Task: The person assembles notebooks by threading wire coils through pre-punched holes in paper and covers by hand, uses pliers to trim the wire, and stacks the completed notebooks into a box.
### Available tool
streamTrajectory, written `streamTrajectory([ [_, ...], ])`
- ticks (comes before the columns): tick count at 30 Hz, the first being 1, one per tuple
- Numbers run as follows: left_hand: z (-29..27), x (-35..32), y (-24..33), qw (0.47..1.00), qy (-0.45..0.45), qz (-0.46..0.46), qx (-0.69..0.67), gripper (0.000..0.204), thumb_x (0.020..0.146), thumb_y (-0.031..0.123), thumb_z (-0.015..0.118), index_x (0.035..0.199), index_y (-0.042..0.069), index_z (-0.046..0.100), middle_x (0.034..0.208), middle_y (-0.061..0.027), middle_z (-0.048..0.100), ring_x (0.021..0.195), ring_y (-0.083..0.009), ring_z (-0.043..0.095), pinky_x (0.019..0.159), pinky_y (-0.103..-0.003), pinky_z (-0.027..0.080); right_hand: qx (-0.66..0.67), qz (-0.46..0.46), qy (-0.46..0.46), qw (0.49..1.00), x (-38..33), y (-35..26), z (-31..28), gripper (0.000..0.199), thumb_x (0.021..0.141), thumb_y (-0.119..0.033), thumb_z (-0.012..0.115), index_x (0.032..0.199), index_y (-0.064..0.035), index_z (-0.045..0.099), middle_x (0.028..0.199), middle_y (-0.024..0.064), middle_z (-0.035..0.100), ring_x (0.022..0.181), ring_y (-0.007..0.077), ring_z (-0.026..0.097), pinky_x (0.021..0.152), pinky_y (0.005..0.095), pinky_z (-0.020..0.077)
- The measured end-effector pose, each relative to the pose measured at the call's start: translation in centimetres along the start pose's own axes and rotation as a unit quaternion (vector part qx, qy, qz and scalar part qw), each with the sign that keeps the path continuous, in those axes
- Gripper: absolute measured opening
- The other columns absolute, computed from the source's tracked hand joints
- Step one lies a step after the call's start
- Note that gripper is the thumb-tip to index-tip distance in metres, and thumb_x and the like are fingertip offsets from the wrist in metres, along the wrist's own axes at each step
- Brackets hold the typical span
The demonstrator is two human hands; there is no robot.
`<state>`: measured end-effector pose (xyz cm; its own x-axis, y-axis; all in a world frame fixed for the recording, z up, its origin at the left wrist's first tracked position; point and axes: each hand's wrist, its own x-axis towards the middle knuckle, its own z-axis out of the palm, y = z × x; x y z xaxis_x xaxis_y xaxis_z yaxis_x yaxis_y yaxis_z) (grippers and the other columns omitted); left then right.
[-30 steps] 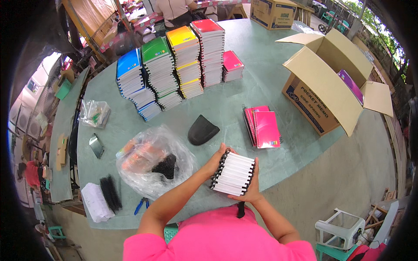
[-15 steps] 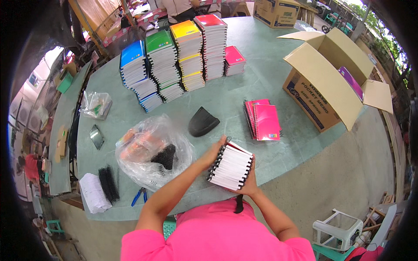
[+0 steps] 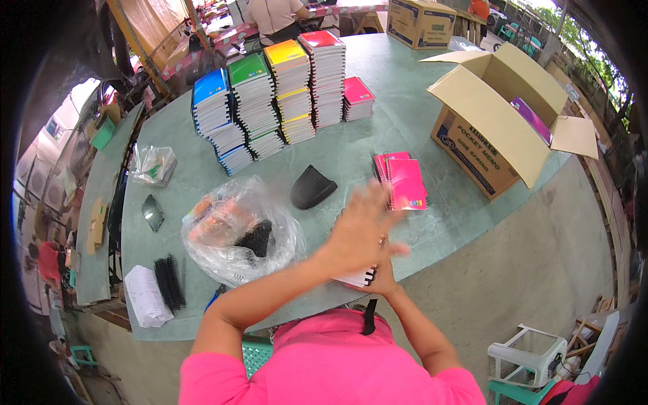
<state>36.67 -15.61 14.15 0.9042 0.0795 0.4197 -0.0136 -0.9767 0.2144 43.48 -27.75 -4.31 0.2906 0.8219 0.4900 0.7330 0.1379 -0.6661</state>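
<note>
My right hand grips a stack of spiral notebooks at its right side, near the table's front edge. Their white page edges and black coils show below my left hand, which crosses above and hides most of them. The left hand's fingers are spread and somewhat blurred, and I see nothing held in them. Just beyond its fingertips lies a small pile of pink spiral notebooks. Left of that pile rests a black curved piece.
Tall notebook stacks, blue, green, yellow and red, stand at the back. An open carton sits right. A clear plastic bag, black coils and a paper bundle lie left.
My left hand has left the notebook stack's left side and moved up and right across it, fingers spreading. My right hand keeps its hold on the stack.
</note>
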Motion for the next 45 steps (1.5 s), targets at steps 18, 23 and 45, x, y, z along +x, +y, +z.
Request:
streamTrajectory([
  [18, -5.2, -9.7, -6.6, 0.755, -0.132, -0.364, -0.530, 0.064, 0.089, 0.055, 0.029, 0.125, 0.003, 0.042, 0.118, -0.0102, 0.050, 0.105, -0.0184, 0.048, 0.088, -0.031, 0.040, 0.665, 0.345, -0.060, 0.660, 3.2, -5.4, -1.3, 0.083, 0.062, -0.050, 0.068, 0.124, -0.0030, 0.039, 0.119, 0.0126, 0.049, 0.107, 0.0267, 0.050, 0.094, 0.0436, 0.0387],
  [23, -15.0, -22.4, -7.9, 0.831, -0.059, -0.509, -0.217, 0.039, 0.076, 0.035, 0.063, 0.098, 0.004, 0.060, 0.086, -0.0111, 0.060, 0.079, -0.0215, 0.057, 0.071, -0.034, 0.044, 0.792, 0.301, -0.007, 0.531, 5.2, -5.4, 3.3, 0.079, 0.072, -0.062, 0.052, 0.129, -0.0086, 0.038, 0.128, 0.0108, 0.044, 0.111, 0.0256, 0.047, 0.096, 0.0443, 0.0368],
  [45, -14.5, -23.0, -6.3, 0.879, -0.003, -0.472, -0.068, 0.030, 0.069, 0.013, 0.061, 0.096, 0.003, 0.053, 0.083, -0.0165, 0.056, 0.076, -0.0328, 0.056, 0.069, -0.042, 0.044, 0.788, 0.374, -0.248, 0.422, 10.0, -6.5, 6.4, 0.078, 0.067, -0.052, 0.065, 0.124, -0.0037, 0.042, 0.120, 0.0138, 0.051, 0.107, 0.0276, 0.051, 0.093, 0.0436, 0.0407],
])
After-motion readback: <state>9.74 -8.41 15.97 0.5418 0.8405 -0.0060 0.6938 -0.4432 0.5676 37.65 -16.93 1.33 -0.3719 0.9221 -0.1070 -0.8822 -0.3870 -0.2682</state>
